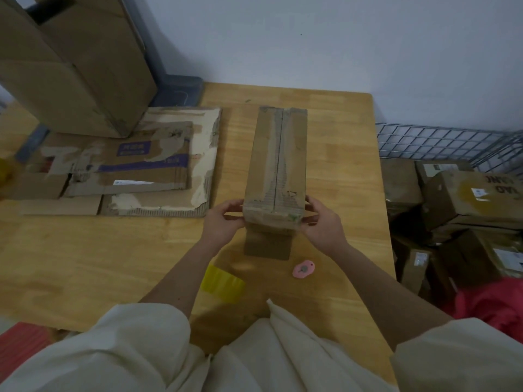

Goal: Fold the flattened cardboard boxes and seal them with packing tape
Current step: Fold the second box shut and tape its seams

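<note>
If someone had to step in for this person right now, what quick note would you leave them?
Left hand and right hand each grip a near corner of the long brown cardboard box, which stands folded on the wooden table. Its top flaps meet at a centre seam; fresh tape there cannot be made out. Yellow tape roll and small pink cutter lie nearer the person. A flattened cardboard stack at left awaits folding and sealing.
</note>
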